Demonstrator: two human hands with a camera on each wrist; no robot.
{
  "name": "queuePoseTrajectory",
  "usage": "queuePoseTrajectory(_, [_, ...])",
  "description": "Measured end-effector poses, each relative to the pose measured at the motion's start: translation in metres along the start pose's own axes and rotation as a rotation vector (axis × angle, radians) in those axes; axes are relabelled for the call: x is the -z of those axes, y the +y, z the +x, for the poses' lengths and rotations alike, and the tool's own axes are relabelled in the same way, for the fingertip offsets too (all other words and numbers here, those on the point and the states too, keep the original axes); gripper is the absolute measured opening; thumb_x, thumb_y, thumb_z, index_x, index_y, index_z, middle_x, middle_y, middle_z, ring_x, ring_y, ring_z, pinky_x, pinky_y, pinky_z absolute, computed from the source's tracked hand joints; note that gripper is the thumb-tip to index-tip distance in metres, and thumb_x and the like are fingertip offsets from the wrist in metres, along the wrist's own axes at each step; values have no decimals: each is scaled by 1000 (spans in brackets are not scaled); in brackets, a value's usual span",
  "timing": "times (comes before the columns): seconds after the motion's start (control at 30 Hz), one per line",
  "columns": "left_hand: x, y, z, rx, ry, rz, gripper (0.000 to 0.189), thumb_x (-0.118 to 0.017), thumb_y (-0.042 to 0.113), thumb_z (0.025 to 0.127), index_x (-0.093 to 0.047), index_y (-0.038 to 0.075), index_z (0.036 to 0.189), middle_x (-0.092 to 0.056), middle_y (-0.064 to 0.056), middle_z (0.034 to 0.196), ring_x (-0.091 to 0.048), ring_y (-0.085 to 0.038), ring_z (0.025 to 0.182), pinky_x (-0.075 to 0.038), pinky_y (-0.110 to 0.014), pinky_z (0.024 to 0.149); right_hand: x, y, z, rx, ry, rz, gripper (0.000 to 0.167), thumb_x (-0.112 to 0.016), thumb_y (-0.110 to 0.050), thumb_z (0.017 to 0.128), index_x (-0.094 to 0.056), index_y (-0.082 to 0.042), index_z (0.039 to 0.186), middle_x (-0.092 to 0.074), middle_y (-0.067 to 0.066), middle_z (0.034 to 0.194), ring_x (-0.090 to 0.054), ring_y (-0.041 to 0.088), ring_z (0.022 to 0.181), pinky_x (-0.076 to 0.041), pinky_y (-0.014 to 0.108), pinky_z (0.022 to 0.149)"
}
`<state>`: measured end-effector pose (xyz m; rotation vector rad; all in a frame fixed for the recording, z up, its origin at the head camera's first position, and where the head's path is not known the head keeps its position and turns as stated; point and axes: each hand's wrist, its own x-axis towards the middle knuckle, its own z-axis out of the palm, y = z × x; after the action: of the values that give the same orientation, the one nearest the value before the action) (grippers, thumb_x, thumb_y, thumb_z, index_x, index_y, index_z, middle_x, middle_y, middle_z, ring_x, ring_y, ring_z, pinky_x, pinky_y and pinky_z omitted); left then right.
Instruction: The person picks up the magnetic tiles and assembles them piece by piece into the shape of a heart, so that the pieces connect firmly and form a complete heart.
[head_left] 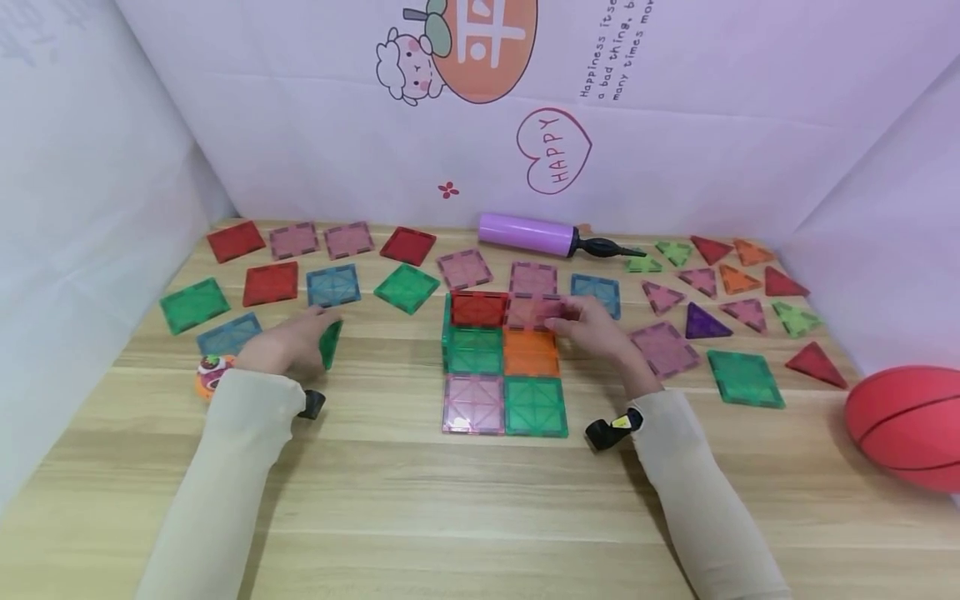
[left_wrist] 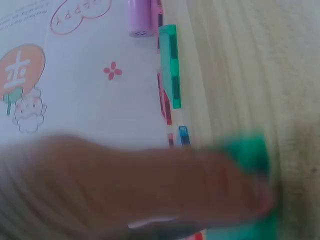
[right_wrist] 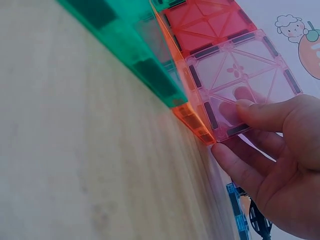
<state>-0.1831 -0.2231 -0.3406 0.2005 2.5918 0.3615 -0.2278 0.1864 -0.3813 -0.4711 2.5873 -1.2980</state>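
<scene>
My right hand (head_left: 596, 329) pinches a pink translucent square tile (right_wrist: 245, 82) between thumb and fingers. That tile stands upright beside an upright red square tile (head_left: 480, 309), at the back of the orange tile (head_left: 531, 353). A flat green tile (head_left: 475, 351) lies left of the orange one, with a green tile on edge along its left side. In front are a pink tile (head_left: 474, 404) and a green tile (head_left: 536, 406). Off to the left, my left hand (head_left: 288, 340) holds another green tile (head_left: 330, 343), tilted up; its wrist view is blurred.
Loose square tiles, such as a blue one (head_left: 333, 286), lie along the back and left. Several small triangles, one purple (head_left: 706, 322), spread at the right. A purple hand pump (head_left: 528, 234) lies at the back. A red ball (head_left: 911, 427) sits at the right edge.
</scene>
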Motion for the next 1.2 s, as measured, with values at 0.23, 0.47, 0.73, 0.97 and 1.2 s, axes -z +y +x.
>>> queuePoseTrajectory(0.23, [-14,19,12,-197,82,76,76,-77,21,72,-43,-4,135,-40,-26,137,-45,-39,118,-44,-52,95,1,-1,0,0,-1,-18,26,-56,-12,96,-63,1,118,-64,19,116,-55,29,106,-45,41,92])
queuePoseTrajectory(0.47, [-39,47,7,-458,128,-204,76,-77,21,73,-40,-4,134,-44,-19,130,-45,-32,116,-42,-48,98,0,-2,0,-31,-8,3,26,-57,-13,95,-63,0,117,-64,18,116,-54,28,107,-44,40,93])
queuePoseTrajectory(0.73, [-64,62,-5,-655,212,-553,74,-79,13,74,-39,1,135,-47,-13,128,-47,-30,121,-43,-46,102,-1,0,1,-24,3,-2,26,-56,-13,96,-63,1,117,-63,18,115,-54,27,104,-45,36,88])
queuePoseTrajectory(0.97, [-80,67,-9,-712,164,-772,77,-76,3,75,-33,4,139,-42,-15,136,-43,-31,126,-44,-42,103,-1,0,-1,-14,4,5,26,-57,-10,95,-63,0,118,-64,18,116,-55,28,107,-46,39,91])
queuePoseTrajectory(1.2, [-84,74,-10,-706,183,-804,86,-75,-1,75,-25,5,144,-34,-16,143,-35,-34,134,-41,-44,104,-1,0,-2,-21,9,-8,25,-56,-12,95,-63,-1,118,-63,16,114,-53,25,99,-45,31,82])
